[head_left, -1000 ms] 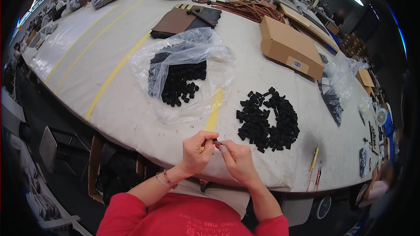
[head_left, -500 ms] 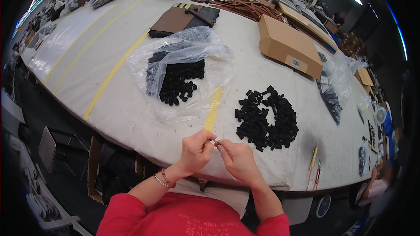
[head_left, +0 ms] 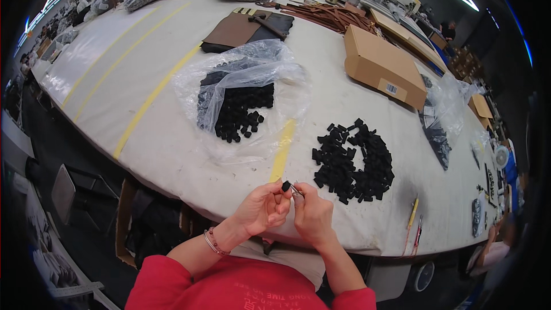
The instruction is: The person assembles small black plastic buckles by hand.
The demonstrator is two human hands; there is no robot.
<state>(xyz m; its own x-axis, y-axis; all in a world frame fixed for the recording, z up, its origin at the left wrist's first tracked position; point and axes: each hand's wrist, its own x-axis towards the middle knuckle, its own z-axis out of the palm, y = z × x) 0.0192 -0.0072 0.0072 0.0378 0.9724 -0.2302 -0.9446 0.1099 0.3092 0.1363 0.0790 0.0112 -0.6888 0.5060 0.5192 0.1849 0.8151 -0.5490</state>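
Pale cloth covers the big desk [head_left: 321, 92], and strips of yellow tape run across it. Closest, over the near edge, two hands meet. The left hand [head_left: 265, 209] pinches a small black piece [head_left: 286, 186] with its thumb and fingertip, and its other fingers curl loosely. The right hand [head_left: 314, 213] is closed around a thin, shiny tool [head_left: 295, 190] that points at the piece; I can't tell just what kind it is. To the right, by the near edge, lie a slim yellow tool [head_left: 412, 212] and a slim red tool [head_left: 419, 232]. A bit farther in sits a loose black pile [head_left: 376, 166] with a gap in its middle. Left of that, a clear plastic bag [head_left: 261, 69] lies with more black bits [head_left: 232, 120]. The work looks partway: one piece is in hand, with lots in both groups, but I can't tell which group is done and which is left. Toward the far edge are a cardboard box [head_left: 381, 69], a hammer [head_left: 267, 26] and brown strips [head_left: 327, 17].
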